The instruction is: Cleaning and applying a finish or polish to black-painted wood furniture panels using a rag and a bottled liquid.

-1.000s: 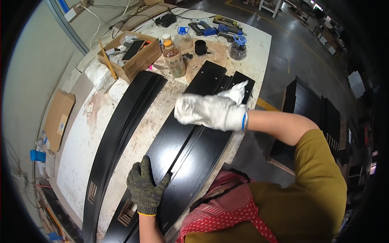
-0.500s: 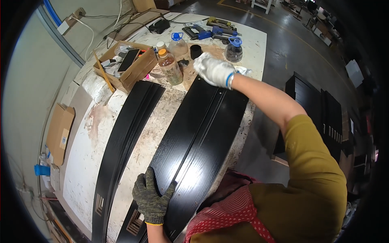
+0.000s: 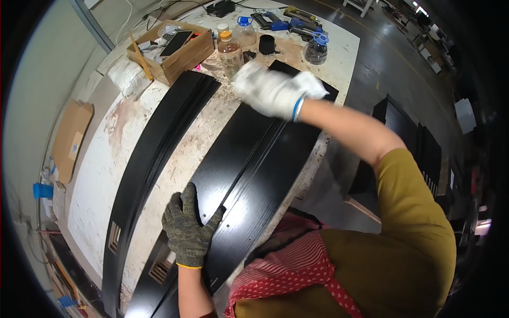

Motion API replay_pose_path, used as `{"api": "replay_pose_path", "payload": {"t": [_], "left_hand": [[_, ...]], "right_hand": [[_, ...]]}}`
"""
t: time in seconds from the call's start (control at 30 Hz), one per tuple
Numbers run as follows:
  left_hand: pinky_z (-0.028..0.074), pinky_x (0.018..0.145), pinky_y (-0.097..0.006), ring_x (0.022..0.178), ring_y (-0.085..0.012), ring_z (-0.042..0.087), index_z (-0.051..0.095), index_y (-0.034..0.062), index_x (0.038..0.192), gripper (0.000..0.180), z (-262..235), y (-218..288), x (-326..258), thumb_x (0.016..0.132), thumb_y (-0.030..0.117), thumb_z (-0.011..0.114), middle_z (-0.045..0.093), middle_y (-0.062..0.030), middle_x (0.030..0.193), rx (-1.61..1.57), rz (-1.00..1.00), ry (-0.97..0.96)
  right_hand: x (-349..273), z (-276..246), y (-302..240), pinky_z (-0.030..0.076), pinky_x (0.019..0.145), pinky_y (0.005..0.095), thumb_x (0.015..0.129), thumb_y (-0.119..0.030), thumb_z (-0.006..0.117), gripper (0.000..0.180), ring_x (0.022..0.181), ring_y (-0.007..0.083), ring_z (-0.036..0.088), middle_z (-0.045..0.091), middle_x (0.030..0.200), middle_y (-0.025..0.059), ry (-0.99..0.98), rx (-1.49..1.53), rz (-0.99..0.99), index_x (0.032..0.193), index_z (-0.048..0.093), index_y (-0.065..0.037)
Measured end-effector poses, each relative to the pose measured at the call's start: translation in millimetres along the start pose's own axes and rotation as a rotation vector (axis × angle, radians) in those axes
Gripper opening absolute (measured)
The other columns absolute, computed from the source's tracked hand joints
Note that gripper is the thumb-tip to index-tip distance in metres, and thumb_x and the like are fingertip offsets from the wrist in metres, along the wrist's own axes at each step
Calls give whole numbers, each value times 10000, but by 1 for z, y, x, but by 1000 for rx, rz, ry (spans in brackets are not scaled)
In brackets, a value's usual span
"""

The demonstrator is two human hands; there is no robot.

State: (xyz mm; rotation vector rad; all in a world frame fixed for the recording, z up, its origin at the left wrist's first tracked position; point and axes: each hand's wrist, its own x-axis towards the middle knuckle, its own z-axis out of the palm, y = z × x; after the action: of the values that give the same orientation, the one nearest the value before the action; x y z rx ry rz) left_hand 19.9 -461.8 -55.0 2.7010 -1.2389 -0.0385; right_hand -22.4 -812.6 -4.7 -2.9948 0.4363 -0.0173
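My left hand (image 3: 190, 230), in a dark green-grey knit glove, lies with its fingers spread on a long, glossy black board (image 3: 233, 164). This board has a lengthwise groove, small holes and a slotted cutout by my wrist. At its far end, my right hand (image 3: 268, 91) in a white glove is smeared by motion. The hand appears closed on a crumpled white cloth (image 3: 310, 85), part of which shows beside the glove. Its fingertips are not clear. Left of this board lies a narrower stack of black strips (image 3: 154, 138), also with a slotted cutout.
Beyond the boards stand an orange-capped bottle (image 3: 230, 55), a black cup (image 3: 267, 44) and blue-topped jugs (image 3: 316, 49). A box of odds and ends (image 3: 183, 55) sits far left. Nail guns (image 3: 278, 22) lie at the table's back. More black panels (image 3: 408, 132) stand on the right.
My right hand has swept across the board's far end, toward the left. The left hand stays spread on the board. The whole view has shifted a little.
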Motion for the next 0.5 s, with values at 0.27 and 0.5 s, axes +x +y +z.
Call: {"api": "replay_pose_path", "payload": {"t": [0.27,0.5], "left_hand": [[371,1096,-501,1284,-425,473,417,80,1485,924,-13,-11,-24,750,493,794,489,-271,1402,25,-42,-6],[413,1007,-503,1099,-361,538,430,81,1472,1025,-20,-83,-110,645,505,861,584,-176,1184,32,-247,56]], "right_hand": [[-24,52,31,573,735,345,994,-260,510,238,775,221,649,605,904,112,44,526,-228,1089,556,-47],[-49,58,-81,527,755,419,969,-291,486,206,849,280,626,589,936,145,9,350,-347,1047,562,-116]]}}
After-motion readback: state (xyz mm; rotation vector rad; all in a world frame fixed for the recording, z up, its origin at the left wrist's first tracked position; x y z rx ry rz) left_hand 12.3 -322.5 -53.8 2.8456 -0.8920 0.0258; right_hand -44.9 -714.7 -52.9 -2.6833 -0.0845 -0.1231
